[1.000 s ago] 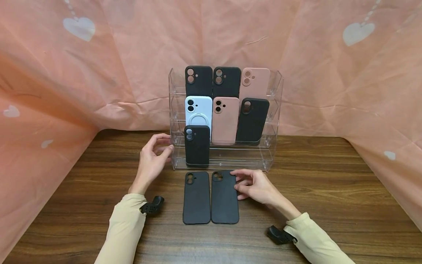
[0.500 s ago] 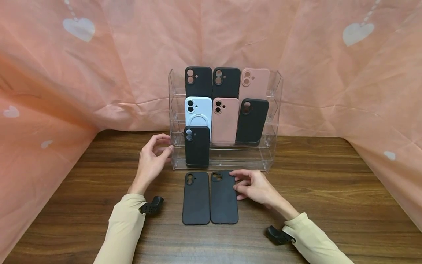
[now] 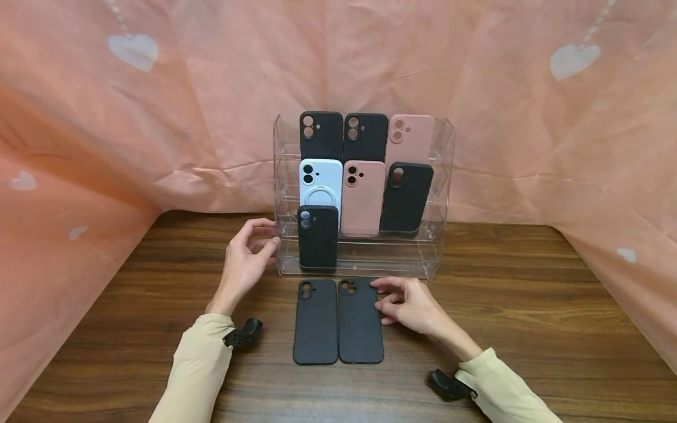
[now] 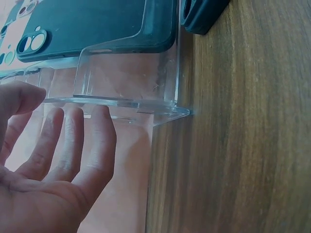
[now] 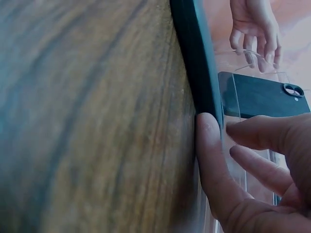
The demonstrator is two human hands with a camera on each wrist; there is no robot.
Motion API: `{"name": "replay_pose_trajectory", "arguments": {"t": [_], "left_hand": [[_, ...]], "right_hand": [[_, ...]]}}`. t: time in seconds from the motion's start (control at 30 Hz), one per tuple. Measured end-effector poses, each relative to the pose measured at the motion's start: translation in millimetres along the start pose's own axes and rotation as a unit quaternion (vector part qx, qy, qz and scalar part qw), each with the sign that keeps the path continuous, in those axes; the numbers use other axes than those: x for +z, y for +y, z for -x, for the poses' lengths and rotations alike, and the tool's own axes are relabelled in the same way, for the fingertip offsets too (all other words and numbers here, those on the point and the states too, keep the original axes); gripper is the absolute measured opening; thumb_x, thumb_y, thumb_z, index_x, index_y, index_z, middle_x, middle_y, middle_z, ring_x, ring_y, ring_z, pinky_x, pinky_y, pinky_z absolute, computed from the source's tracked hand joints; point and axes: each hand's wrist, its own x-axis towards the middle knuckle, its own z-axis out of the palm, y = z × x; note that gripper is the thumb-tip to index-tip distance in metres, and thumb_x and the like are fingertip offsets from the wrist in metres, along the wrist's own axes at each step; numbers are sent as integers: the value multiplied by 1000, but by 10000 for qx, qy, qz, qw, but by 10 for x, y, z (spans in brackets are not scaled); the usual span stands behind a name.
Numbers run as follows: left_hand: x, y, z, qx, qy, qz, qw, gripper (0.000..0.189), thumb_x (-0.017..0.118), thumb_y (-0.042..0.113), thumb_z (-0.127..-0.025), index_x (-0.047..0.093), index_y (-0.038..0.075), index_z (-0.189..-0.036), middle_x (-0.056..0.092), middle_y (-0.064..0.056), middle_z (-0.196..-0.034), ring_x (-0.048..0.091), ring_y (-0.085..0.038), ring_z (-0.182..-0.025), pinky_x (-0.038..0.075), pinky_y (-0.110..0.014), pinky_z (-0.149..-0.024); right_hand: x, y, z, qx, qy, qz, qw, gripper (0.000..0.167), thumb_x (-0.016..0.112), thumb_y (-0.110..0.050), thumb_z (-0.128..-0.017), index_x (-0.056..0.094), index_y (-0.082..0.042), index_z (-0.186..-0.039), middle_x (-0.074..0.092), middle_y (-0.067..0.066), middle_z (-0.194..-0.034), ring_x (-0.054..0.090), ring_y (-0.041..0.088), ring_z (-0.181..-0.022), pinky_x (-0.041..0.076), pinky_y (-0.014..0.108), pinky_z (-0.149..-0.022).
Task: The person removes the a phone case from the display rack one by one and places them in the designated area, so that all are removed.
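Two black phone cases lie flat side by side on the table, a left case (image 3: 315, 323) and a right case (image 3: 361, 323), camera cutouts toward the rack. At the right case's upper right edge, my right hand (image 3: 409, 302) touches with its fingertips. The right wrist view has a fingertip (image 5: 208, 127) against the end of a dark case (image 5: 198, 63). My left hand (image 3: 247, 252) is at the left side of a clear acrylic rack (image 3: 388, 254), its fingers loosely bent at the panel. In the left wrist view its fingertips (image 4: 101, 116) meet the rack's clear edge.
Upright in the rack are several phone cases: a front black case (image 3: 318, 238), a light blue case (image 3: 329, 169), pink cases including the middle pink case (image 3: 363, 200), and a leaning black case (image 3: 407, 200). Peach cloth (image 3: 359, 53) hangs behind the wooden table (image 3: 518, 282).
The head view has tilted a little, so everything sits slightly lower in it. Both hands keep their places, and the cases have not moved.
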Motion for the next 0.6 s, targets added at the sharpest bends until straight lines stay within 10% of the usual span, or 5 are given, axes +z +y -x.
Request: {"name": "replay_pose_trajectory", "arguments": {"t": [0.6], "left_hand": [[35, 5, -23, -81, 176, -235, 9995, 29, 71, 13, -95, 60, 9, -121, 68, -10, -127, 73, -28, -106, 65, -34, -70]], "right_hand": [[-153, -122, -4, -61, -80, -258, 9996, 37, 63, -3, -98, 60, 5, -134, 65, 28, -130, 73, 29, -105, 66, 37, -73]]}}
